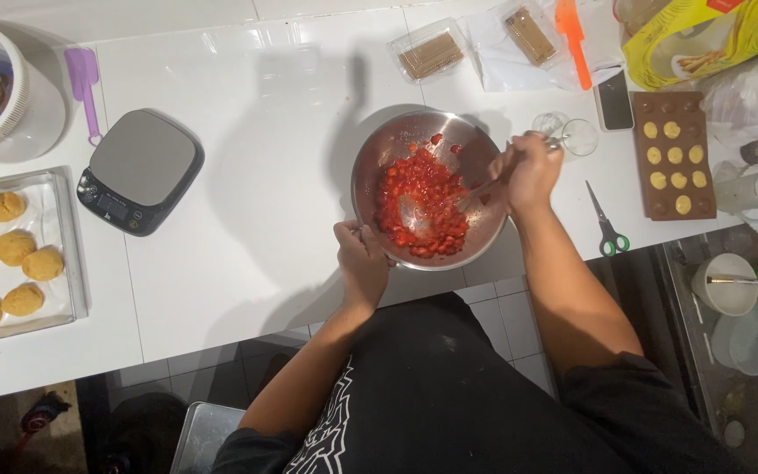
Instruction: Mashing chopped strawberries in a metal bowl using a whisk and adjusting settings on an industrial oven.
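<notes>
At frame centre, the left hand grips the rim of a steel mixing bowl of chopped strawberries while the right hand holds a spoon in them, a kitchen scale left.

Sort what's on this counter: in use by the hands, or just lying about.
In use: bowl of red fruit, steadied by left hand; spoon in right hand.

Lying about: scale, cookie tray, scissors, orange spatula, brown mould.
</notes>
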